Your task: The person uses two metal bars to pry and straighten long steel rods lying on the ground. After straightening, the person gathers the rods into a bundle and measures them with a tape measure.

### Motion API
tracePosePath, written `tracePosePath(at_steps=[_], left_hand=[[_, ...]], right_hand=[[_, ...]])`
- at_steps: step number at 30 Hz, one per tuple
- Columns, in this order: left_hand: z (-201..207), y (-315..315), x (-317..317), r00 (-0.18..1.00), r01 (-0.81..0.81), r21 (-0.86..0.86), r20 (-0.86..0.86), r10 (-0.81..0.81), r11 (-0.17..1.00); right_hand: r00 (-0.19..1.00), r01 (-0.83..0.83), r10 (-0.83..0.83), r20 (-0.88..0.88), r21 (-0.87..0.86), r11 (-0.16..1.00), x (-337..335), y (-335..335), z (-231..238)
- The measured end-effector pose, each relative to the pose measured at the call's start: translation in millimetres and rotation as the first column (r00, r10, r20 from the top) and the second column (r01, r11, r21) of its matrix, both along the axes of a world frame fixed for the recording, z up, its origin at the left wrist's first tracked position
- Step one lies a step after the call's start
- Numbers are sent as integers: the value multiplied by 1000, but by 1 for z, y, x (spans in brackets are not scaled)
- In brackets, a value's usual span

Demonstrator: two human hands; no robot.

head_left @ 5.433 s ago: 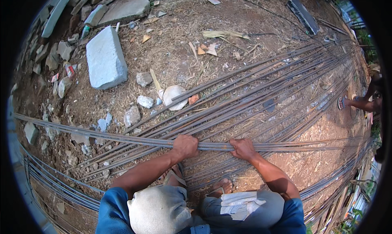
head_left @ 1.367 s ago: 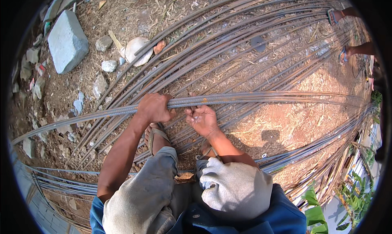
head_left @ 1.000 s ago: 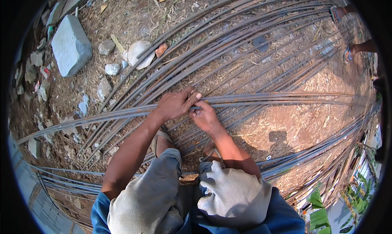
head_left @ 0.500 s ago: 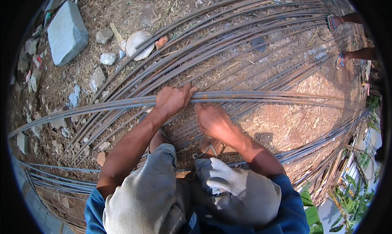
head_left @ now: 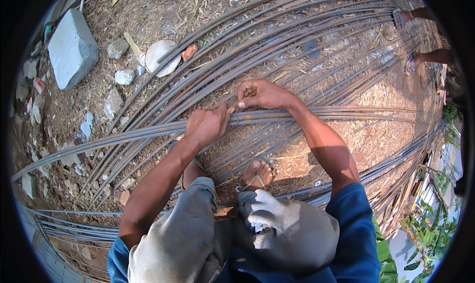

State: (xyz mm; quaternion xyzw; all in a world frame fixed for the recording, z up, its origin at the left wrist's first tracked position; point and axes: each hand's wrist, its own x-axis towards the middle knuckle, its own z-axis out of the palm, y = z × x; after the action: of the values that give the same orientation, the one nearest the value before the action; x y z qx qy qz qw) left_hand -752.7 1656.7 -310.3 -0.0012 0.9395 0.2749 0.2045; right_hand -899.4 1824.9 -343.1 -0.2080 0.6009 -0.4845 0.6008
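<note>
A bundle of ribbed steel rebar runs from side to side in front of my knees. My left hand is closed around it near the middle, its thumb and index finger on top. My right hand is just beyond the bundle, fingers curled and thumb and fingertips pinched together close to my left fingertips. Whatever the pinch holds is too small to make out; a thin dark loop, perhaps wire, shows at the bundle just below it.
Many loose rebar rods lie fanned across the dirt beyond the bundle. More rods lie around my feet. A large pale stone block and smaller rocks are at the left. Another person's sandalled feet stand at the far right.
My right hand has moved from the near side of the bundle up over it to the far side, fingers now curled. My left hand stays at the bundle.
</note>
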Motion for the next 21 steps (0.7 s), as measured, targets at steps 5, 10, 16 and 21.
tracePosePath(at_steps=[5, 10, 16, 21], left_hand=[[-5, 2, 1, 995, 52, -15, -89, -53, 999], [0, 5, 2, 985, 17, 40, -172, -10, 999], [2, -4, -6, 992, -103, 300, 103, 75, 948], [-8, -10, -12, 965, -135, 408, 262, 25, 903]], right_hand=[[980, 38, -27, -195, 51, 998, 17, -2, -10], [916, -159, 240, -322, 257, 953, 31, 10, -6], [898, -280, 388, -206, 410, 868, 36, 2, -1], [901, -307, 393, -182, 374, 875, 38, 6, 20]])
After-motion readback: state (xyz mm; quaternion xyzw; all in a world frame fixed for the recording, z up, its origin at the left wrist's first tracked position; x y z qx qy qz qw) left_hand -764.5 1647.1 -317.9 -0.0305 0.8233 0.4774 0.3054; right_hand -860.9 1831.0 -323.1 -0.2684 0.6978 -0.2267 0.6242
